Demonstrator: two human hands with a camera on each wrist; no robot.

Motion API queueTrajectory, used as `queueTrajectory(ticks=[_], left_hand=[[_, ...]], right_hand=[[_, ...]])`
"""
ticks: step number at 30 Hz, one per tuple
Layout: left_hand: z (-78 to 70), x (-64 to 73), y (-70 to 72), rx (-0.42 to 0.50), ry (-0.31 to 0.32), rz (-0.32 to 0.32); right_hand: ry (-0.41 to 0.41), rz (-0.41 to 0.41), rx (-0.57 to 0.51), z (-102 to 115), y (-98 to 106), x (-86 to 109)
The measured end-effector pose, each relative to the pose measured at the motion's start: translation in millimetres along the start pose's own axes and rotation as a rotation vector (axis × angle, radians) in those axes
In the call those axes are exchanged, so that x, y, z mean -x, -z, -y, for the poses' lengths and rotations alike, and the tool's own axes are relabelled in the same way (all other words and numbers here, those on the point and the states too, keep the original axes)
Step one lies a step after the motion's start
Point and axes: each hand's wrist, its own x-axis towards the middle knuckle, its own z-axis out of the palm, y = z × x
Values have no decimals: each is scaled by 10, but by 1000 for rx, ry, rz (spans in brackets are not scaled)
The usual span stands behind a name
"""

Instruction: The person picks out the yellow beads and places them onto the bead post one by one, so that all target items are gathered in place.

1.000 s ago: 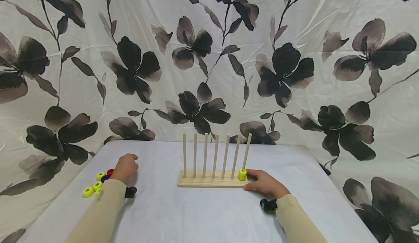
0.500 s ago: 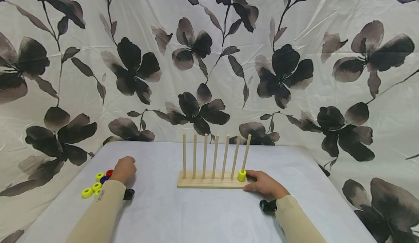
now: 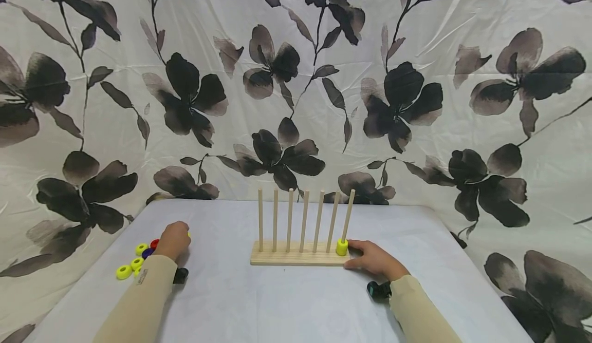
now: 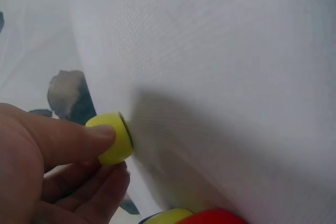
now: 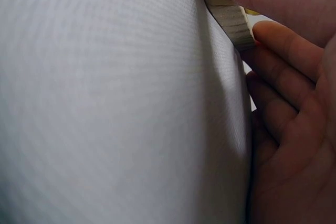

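Observation:
My left hand (image 3: 172, 243) is at the left of the table and pinches a yellow bead (image 4: 121, 145) between thumb and fingers. In the left wrist view the bead is held on its side, with its shadow on the cloth. A wooden peg stand (image 3: 296, 259) with a row of several upright pegs sits mid-table. Yellow beads (image 3: 341, 248) are stacked low on its rightmost peg. My right hand (image 3: 375, 261) holds the right end of the stand's base, thumb at the front and fingers behind. The right wrist view shows the base's end (image 5: 233, 27) between them.
Loose beads lie beside my left forearm: several yellow ones (image 3: 124, 271), a red one (image 3: 154, 243) and a dark blue one (image 3: 147, 252). The sleeve hides part of the group. A white cloth (image 3: 296, 307) covers the table, and a floral curtain (image 3: 296, 76) hangs behind it.
My left hand has drawn back slightly, its extended finger has curled in, and a yellow bead now shows at its fingertips. The right hand and the peg stand have stayed put.

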Motion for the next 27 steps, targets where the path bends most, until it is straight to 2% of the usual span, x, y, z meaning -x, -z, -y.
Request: queueTrajectory(ticks=[11,20,27], left_hand=[[-88,76,39,136,24,17],[-220,131,64,140,-81,-72],[-335,153,90,152,-149,-108]], right_hand=[[-5,1,4,-5,2,-3],[-10,5,-3,10,-9,5],[-3,10,-15,18,-7,4]])
